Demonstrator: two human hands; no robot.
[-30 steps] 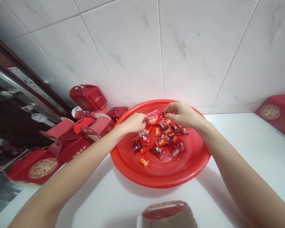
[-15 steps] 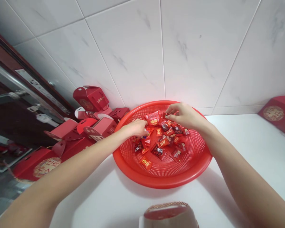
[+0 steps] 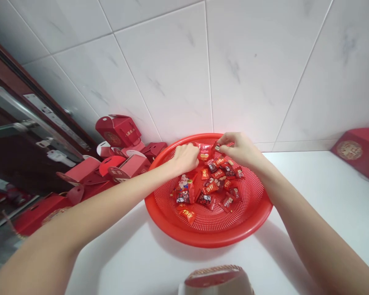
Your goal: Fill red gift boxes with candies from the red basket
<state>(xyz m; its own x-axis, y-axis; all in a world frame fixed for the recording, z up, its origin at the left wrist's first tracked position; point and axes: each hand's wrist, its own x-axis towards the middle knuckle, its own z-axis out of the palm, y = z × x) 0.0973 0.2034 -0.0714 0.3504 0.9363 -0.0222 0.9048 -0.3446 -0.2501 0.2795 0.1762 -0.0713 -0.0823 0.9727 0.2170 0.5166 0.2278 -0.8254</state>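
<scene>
A round red plastic sieve basket [image 3: 209, 241] holds several wrapped candies [image 3: 210, 187] in red and dark wrappers. My left hand [image 3: 187, 157] is closed at the left end of a larger red candy packet [image 3: 205, 152], near the back of the basket; its fingertips are partly hidden. Opposite it, my right hand [image 3: 238, 148] pinches a small dark-red wrapped candy [image 3: 217, 147] between thumb and fingers. The two hands are close together, with the packet between them.
Folded red gift boxes [image 3: 118, 130] are heaped left of the basket, beside a dark door frame. Another red box [image 3: 359, 153] stands at the right by the tiled wall. At the front edge of the white table [image 3: 307, 196] is a pale container with a woven rim [image 3: 217, 272].
My left hand has moved right and up from the candies at the left to the larger packet, which has shifted slightly right. My right hand stays nearly in place with its candy.
</scene>
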